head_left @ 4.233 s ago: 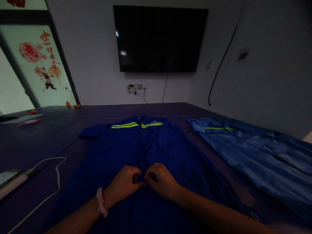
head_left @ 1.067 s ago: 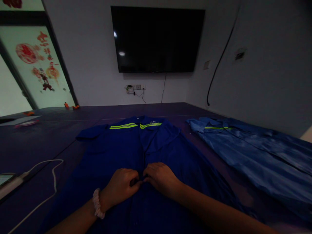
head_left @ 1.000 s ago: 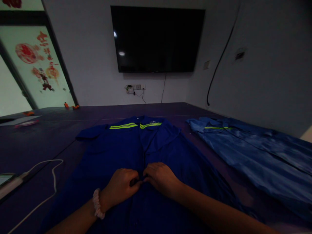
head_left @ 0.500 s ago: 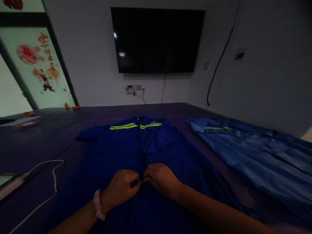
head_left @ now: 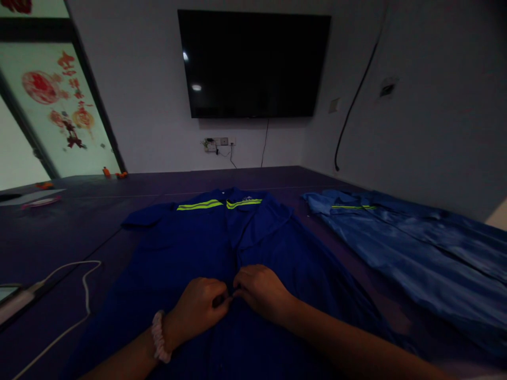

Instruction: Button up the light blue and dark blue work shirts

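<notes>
A dark blue work shirt [head_left: 186,248] with yellow reflective stripes lies spread flat on the dark table [head_left: 59,227], collar away from me. My left hand [head_left: 200,309], with a pink scrunchie on the wrist, and my right hand [head_left: 261,290] meet at the shirt's front placket. Both hands are closed, fingertips pinching the fabric edges together where the two front panels join. What lies exactly between the fingertips is too dark to make out.
A lighter blue shirt [head_left: 404,248] lies spread to the right. A white cable [head_left: 79,274] and a phone-like device [head_left: 11,298] sit at the left. A black wall screen [head_left: 253,63] hangs ahead, and small items [head_left: 39,198] lie at the far left.
Both hands stay pinched at the placket; compared with 4.2 s ago they sit slightly higher up the shirt front. The view has drifted a little.
</notes>
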The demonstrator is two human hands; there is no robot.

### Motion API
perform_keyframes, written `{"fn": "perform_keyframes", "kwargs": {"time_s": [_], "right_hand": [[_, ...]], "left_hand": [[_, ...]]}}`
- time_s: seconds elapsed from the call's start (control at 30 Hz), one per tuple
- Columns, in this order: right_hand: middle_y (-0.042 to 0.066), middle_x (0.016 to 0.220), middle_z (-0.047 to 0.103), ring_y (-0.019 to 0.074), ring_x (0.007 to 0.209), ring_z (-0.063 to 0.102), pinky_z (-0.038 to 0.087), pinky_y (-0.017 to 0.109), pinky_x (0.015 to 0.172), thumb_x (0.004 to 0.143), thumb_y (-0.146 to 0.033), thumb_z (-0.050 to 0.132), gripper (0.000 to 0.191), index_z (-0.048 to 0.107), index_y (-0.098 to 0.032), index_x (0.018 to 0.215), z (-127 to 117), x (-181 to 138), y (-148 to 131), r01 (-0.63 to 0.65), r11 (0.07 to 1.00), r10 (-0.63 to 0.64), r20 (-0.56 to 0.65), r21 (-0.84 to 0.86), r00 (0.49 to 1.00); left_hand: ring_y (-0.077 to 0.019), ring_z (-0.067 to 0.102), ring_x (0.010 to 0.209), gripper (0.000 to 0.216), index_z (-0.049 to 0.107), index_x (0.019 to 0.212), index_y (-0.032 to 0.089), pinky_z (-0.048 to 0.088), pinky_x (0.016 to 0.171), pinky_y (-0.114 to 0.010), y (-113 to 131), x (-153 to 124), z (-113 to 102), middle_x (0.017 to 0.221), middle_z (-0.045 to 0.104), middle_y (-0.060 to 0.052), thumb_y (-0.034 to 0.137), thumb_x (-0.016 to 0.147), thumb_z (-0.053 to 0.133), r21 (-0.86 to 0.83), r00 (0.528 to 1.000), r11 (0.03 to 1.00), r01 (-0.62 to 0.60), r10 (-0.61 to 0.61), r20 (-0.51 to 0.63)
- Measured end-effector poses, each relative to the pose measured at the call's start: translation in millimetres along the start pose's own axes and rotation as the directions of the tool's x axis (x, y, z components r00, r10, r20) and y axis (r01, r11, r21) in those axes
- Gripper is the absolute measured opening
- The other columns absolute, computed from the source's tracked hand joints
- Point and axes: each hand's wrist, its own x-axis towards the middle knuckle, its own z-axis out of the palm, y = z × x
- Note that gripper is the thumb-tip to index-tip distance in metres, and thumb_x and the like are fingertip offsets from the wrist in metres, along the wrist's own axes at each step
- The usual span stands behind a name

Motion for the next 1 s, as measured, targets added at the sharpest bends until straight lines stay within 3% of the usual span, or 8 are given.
{"fn": "perform_keyframes", "kwargs": {"time_s": [0.6,0.83,1.0], "right_hand": [[0.004,0.087,0.063,0.0154,0.08,0.058,0.038,0.026,0.072,0.087,-0.019,0.045,0.015,0.06,-0.018,0.088,0,0,-2,0.008,0.997,-0.006,0.019,-0.077,1.0],[0.003,0.087,0.063,0.0153,0.082,0.058,0.038,0.026,0.072,0.084,-0.02,0.051,0.011,0.06,-0.019,0.09,1,0,2,0.01,1.0,-0.01,-0.005,0.004,1.0],[0.002,0.088,0.064,0.0149,0.082,0.058,0.039,0.025,0.072,0.083,-0.021,0.054,0.011,0.06,-0.019,0.091,2,0,3,0.014,0.999,-0.013,-0.024,0.039,1.0]], "left_hand": [[-0.007,0.047,0.047,0.019,0.057,0.061,0.015,0.026,0.047,-0.02,-3,-2,4,0.055,0.057,0.002,0.017,0.079,0.05,-0.031,0.994,0.994,-0.105,0.105,-0.018],[-0.0081,0.047,0.048,0.027,0.056,0.057,0.016,0.025,0.048,-0.021,-1,0,-8,0.053,0.057,0.001,0.032,0.079,0.053,-0.016,1.0,1.0,-0.006,0.005,-0.018],[-0.0102,0.048,0.05,0.013,0.059,0.069,0.018,0.026,0.049,-0.022,-4,1,-13,0.057,0.057,0.002,0.028,0.075,0.053,-0.028,0.997,0.997,0.076,-0.076,0.008]]}}
